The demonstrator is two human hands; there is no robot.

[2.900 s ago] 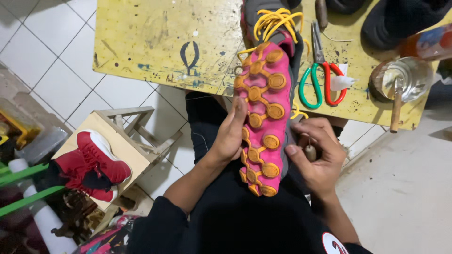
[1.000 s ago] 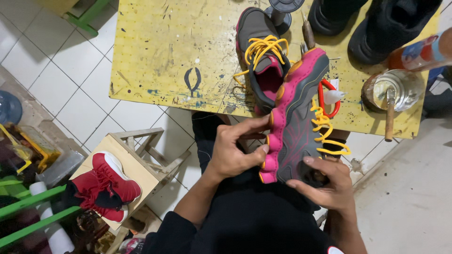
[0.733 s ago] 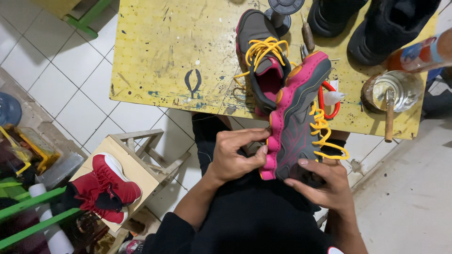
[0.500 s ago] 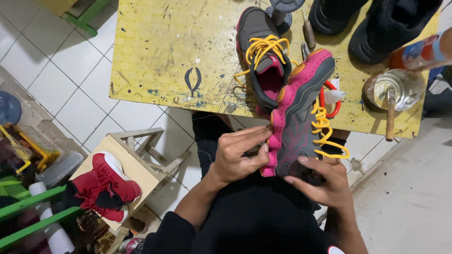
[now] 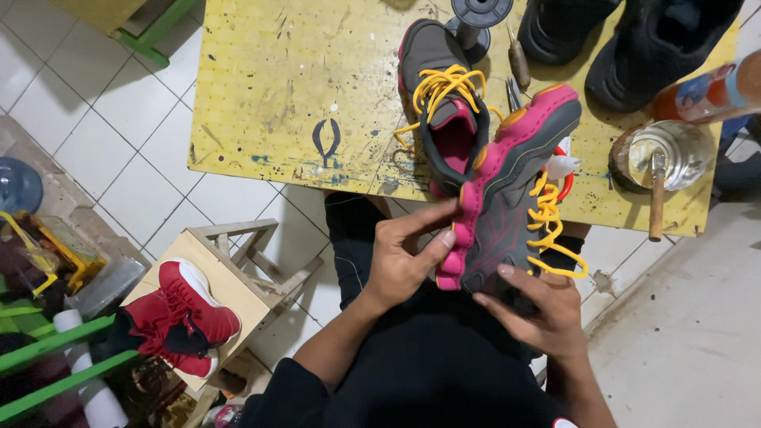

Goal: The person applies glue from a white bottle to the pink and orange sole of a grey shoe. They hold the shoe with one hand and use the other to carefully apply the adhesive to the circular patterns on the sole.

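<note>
Over your lap, at the near edge of the yellow table [image 5: 317, 95], you hold a grey and pink shoe [image 5: 507, 206] turned on its side, its yellow laces hanging off to the right. Your left hand [image 5: 400, 261] is half curled against the pink sole edge, thumb and fingers pressing on it. Your right hand [image 5: 543, 313] cups the heel end from below, fingers wrapped on the grey upper. Just beside it on the table lies the matching shoe [image 5: 444, 103], opening up. Two black shoes [image 5: 626, 40] sit at the far right corner, a glass jar [image 5: 662, 154] with a stick in it nearby. Red shoes [image 5: 178, 317] rest on a wooden stool [image 5: 238, 261] to your left.
</note>
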